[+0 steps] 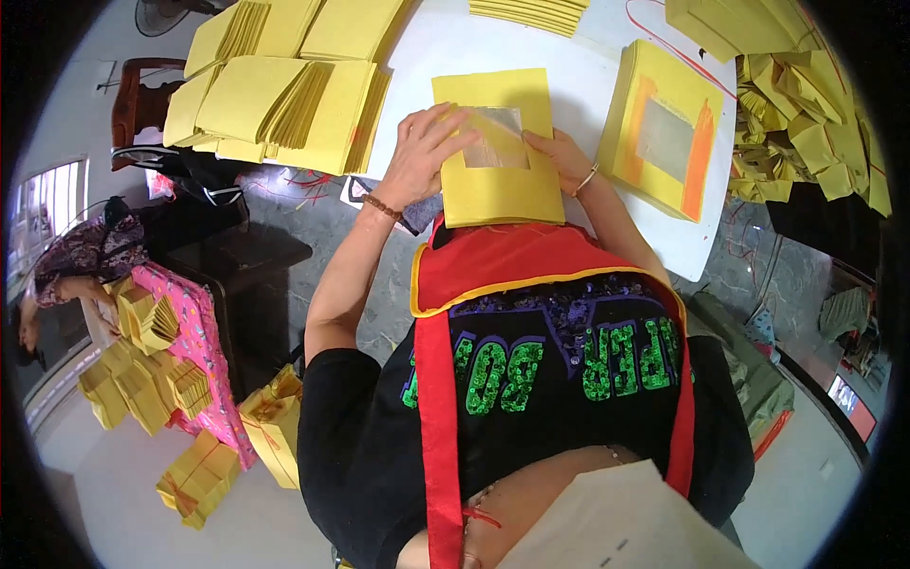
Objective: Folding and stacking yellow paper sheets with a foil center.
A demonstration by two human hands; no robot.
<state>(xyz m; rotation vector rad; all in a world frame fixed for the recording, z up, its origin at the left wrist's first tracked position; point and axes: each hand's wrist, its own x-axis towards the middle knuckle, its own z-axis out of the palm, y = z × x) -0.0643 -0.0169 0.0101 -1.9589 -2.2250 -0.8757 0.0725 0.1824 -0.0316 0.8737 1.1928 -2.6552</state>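
A yellow paper piece (pixel 502 194) with a clear film window (pixel 500 142) lies at the near edge of the white table, close against my red apron. Stretched over its left side and the window's left part is my left hand (pixel 428 147), fingers apart and a little blurred. At the right edge my right hand (pixel 566 163) grips the paper, its thumb on top; the other fingers are mostly hidden. To the right sits a stack of similar windowed yellow pieces (pixel 654 133) with orange strips beside the window.
Piles of folded yellow paper (pixel 256 100) cover the table's left end. Tied yellow bundles (pixel 801 128) are heaped at the right. A red cord (pixel 678 47) trails on the table (pixel 592 66). At far left another person's arm (pixel 81 289) reaches to yellow stacks on a pink cloth (pixel 204 332).
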